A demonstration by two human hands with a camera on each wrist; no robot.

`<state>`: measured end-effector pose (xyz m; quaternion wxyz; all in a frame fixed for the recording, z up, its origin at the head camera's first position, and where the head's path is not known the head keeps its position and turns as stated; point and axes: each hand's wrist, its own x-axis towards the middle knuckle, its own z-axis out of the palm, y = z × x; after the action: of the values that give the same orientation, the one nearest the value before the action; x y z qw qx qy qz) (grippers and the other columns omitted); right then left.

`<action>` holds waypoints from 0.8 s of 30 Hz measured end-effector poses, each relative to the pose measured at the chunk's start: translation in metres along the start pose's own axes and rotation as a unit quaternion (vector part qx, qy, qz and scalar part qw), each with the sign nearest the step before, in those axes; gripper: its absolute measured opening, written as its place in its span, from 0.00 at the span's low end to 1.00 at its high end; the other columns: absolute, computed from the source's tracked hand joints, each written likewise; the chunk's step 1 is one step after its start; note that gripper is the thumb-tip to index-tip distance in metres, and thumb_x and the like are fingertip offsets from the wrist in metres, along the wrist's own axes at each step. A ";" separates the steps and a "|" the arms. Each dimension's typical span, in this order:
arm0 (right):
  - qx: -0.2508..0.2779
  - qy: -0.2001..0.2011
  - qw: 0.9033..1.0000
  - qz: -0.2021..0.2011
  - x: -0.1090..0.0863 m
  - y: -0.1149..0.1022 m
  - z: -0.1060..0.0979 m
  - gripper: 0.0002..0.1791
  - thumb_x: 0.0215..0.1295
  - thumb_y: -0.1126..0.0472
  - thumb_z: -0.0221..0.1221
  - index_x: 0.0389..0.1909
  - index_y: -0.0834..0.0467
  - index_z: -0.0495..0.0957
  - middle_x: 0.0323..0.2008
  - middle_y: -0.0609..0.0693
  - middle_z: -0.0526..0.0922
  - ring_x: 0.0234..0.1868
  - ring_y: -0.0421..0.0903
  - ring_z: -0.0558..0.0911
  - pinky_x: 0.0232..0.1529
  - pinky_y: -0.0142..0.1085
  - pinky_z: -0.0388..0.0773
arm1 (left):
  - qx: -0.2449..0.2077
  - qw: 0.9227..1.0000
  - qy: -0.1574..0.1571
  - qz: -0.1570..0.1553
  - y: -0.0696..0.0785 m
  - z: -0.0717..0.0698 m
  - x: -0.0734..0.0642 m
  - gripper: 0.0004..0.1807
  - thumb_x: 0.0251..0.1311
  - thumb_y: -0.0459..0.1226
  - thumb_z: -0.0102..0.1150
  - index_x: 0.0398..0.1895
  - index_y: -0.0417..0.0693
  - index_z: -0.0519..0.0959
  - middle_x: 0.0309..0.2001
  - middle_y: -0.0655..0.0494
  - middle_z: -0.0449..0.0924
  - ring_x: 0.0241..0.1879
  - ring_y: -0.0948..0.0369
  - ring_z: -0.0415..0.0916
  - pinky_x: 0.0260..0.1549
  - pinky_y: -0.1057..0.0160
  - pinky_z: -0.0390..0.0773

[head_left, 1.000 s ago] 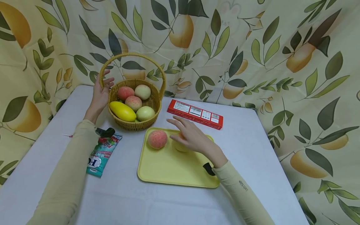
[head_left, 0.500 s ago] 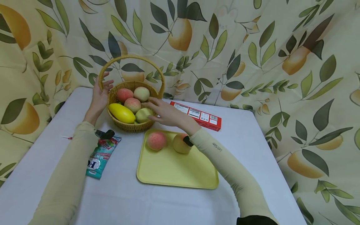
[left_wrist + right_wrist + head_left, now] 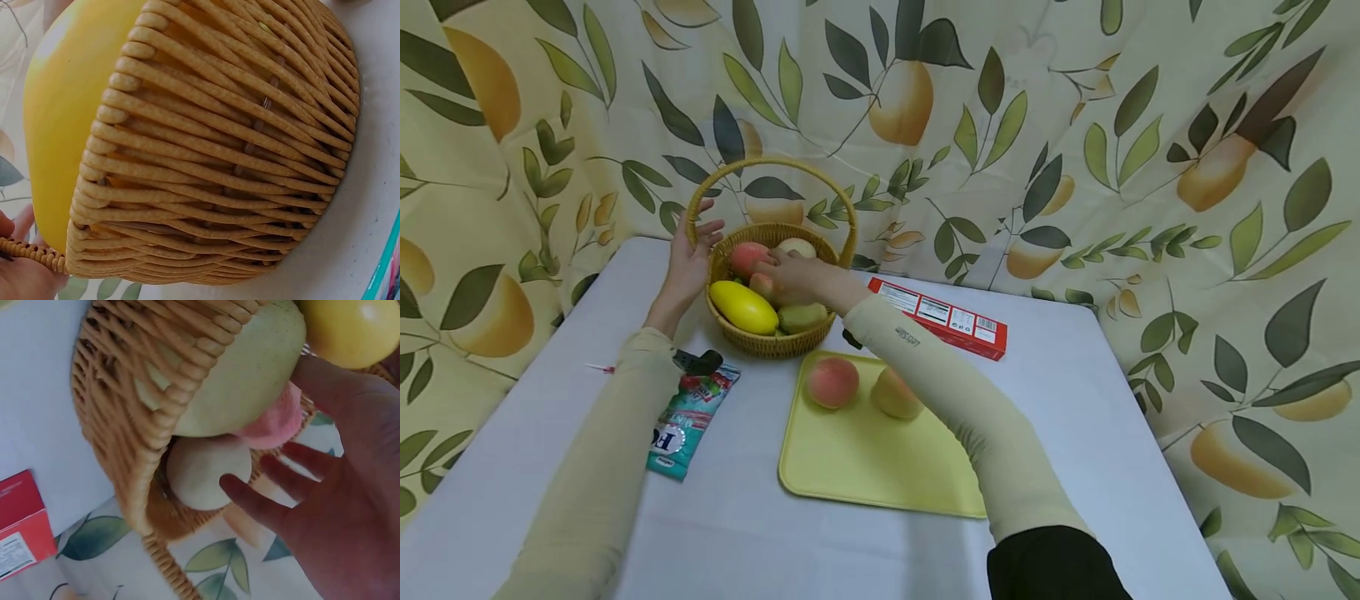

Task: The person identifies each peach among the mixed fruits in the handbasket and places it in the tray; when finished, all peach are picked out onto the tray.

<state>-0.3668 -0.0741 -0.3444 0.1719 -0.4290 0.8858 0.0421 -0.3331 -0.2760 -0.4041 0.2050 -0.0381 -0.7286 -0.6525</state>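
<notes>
A wicker basket (image 3: 775,343) with a tall handle holds several fruits: a yellow mango-like fruit (image 3: 743,307), a red peach (image 3: 748,258), a pinkish peach (image 3: 762,286), a pale peach (image 3: 797,247) and a greenish one (image 3: 802,317). My left hand (image 3: 688,258) touches the left side of the handle, its fingers extended behind it. Inside the basket, my right hand (image 3: 805,279) is over the pinkish peach. In the right wrist view its fingers are spread around a pink peach (image 3: 275,422), not closed on it; contact is partly hidden.
A yellow tray (image 3: 865,467) in front of the basket bears a pink peach (image 3: 832,382) and a yellowish peach (image 3: 895,393), partly behind my right sleeve. A red box (image 3: 947,321) lies to the right. Near my left forearm is a teal snack packet (image 3: 688,425).
My right hand has moved left from above the tray into the basket, reaching among the fruit. My left hand has stayed at the handle. The view has shifted slightly.
</notes>
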 end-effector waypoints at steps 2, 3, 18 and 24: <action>-0.010 -0.011 1.000 0.000 0.004 -0.001 -0.001 0.26 0.83 0.48 0.39 0.77 0.43 0.57 0.81 0.56 0.53 0.78 0.61 0.59 0.75 0.59 0.66 | 0.000 1.000 -0.002 0.009 0.000 0.003 0.001 0.30 0.76 0.23 0.31 0.78 0.49 0.58 0.73 0.35 0.60 0.68 0.46 0.70 0.75 0.45 0.67; -0.020 -0.013 1.000 -0.005 0.006 -0.002 -0.001 0.25 0.83 0.49 0.39 0.76 0.43 0.58 0.80 0.56 0.55 0.76 0.61 0.60 0.75 0.58 0.67 | 0.001 1.000 -0.002 0.012 0.000 0.004 0.001 0.30 0.76 0.22 0.30 0.78 0.49 0.58 0.73 0.35 0.60 0.68 0.46 0.71 0.75 0.45 0.67; -0.051 0.027 0.998 0.014 0.024 -0.008 0.019 0.19 0.84 0.53 0.39 0.71 0.43 0.59 0.70 0.63 0.68 0.64 0.60 0.73 0.58 0.53 0.82 | 0.008 1.000 -0.006 -0.002 -0.001 0.000 -0.001 0.30 0.78 0.25 0.31 0.78 0.54 0.58 0.72 0.34 0.62 0.68 0.41 0.69 0.75 0.45 0.67; -0.069 0.073 0.995 0.003 0.016 -0.003 0.019 0.27 0.75 0.54 0.55 0.72 0.43 0.61 0.72 0.65 0.61 0.64 0.63 0.73 0.53 0.49 0.85 | 0.005 1.000 -0.006 0.003 -0.003 0.001 -0.001 0.29 0.79 0.26 0.31 0.78 0.55 0.58 0.72 0.34 0.62 0.69 0.43 0.69 0.75 0.45 0.67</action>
<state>-0.3685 -0.0838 -0.3674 0.0765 -0.4391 0.8923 0.0723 -0.3333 -0.2754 -0.4071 0.2028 -0.0438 -0.7327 -0.6481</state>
